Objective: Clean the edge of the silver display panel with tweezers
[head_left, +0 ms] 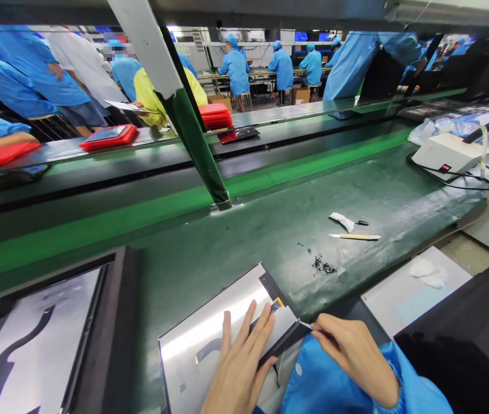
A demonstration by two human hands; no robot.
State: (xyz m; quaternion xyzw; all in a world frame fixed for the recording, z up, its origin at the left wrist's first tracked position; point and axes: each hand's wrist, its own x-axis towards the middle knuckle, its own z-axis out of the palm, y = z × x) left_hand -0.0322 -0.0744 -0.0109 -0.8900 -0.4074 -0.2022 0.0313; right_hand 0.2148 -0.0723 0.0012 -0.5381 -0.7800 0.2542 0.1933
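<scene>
The panel (184,362), long axis eight to two o'clock, lies at nine o'clock from the right hand (351,348), which pinches a tool (305,325) at its corner. The left hand (242,359), nearer, rests spread atop.

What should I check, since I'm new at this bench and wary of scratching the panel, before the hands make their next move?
1. Panel steadied: ok; the left hand lies spread on it.
2. Tool in grip: ok; the right hand pinches a thin metal tool by the panel's edge.
3. Tool tip clear of the panel's edge: cannot tell; the tip is too small to judge.
4. Bench swept of scraps: not ok; loose black scraps lie beyond the panel.
5. Knife apart from the panel: ok; it lies on the bench past the scraps.
6. Panel's near side supported: cannot tell; hand and picture edge hide much of it.
</scene>
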